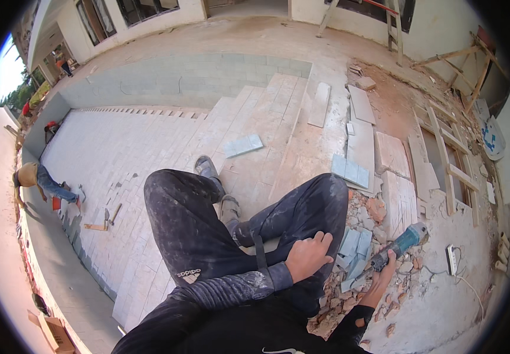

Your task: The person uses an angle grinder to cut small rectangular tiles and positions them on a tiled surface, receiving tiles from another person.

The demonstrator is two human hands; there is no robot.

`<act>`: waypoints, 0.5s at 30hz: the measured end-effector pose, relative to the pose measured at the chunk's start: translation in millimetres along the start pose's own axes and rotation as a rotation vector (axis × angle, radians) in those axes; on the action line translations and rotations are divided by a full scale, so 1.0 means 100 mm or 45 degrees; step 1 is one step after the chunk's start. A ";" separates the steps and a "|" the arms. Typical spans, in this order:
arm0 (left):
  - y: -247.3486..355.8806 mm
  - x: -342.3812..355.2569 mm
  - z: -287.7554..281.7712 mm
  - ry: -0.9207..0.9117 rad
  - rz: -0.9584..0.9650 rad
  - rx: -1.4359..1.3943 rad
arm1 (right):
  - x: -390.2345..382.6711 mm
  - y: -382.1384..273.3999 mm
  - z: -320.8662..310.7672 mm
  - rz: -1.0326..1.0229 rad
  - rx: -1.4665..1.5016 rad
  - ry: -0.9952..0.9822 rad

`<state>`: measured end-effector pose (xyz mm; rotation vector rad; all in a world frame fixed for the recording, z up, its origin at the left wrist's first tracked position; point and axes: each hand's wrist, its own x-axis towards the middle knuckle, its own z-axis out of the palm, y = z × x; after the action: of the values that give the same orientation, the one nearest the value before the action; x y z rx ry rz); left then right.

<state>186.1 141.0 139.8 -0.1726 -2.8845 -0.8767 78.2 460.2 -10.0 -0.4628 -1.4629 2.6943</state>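
My right hand (383, 274) is closed around the body of a teal and black angle grinder (406, 240), held low over the rubble at my right side. My left hand (309, 257) lies on my right thigh with its fingers loosely out and nothing in them. Between my right leg and the grinder lie broken blue-grey tile pieces (356, 243). Beyond my right knee, a few whole blue-grey tiles (350, 171) sit on pale slabs. Another blue-grey tile piece (244, 146) rests on the step ahead of my feet.
A power strip (451, 260) with a cord lies right of the grinder. Brick rubble (379, 295) covers the ground at my right. A wooden frame (451, 156) stands farther right. In the tiled basin at left, a person (45, 180) bends near a hammer (113, 213).
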 end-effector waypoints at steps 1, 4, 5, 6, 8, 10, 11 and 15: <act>-0.01 -0.10 -0.03 0.035 -0.029 0.013 | -0.30 -0.01 0.19 -0.013 0.009 0.048; 0.02 -0.31 -0.05 0.094 -0.003 -0.039 | -0.33 -0.08 -0.14 -0.066 0.016 -0.078; 0.02 -0.38 -0.09 0.139 0.001 -0.042 | -0.37 -0.14 -0.08 -0.086 -0.011 -0.042; -0.02 -0.42 -0.11 0.178 0.001 -0.037 | -0.41 -0.17 -0.01 -0.111 -0.022 -0.044; -0.15 -0.48 -0.12 0.257 0.022 -0.044 | -0.78 -0.34 0.38 -0.185 -0.048 -0.038; -0.28 -0.44 -0.17 0.197 0.023 0.020 | -0.88 -0.44 0.44 -0.172 -0.016 -0.130; -0.33 -0.44 -0.21 0.173 0.027 0.043 | -0.92 -0.49 0.48 -0.174 -0.007 -0.178; -0.49 -0.77 -0.28 -0.290 0.087 -0.067 | -0.94 -0.59 0.44 -0.174 0.009 -0.177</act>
<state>257.6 79.3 124.3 -0.3991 -3.0418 -0.9804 149.6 440.3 84.2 -0.1706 -1.4575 2.6698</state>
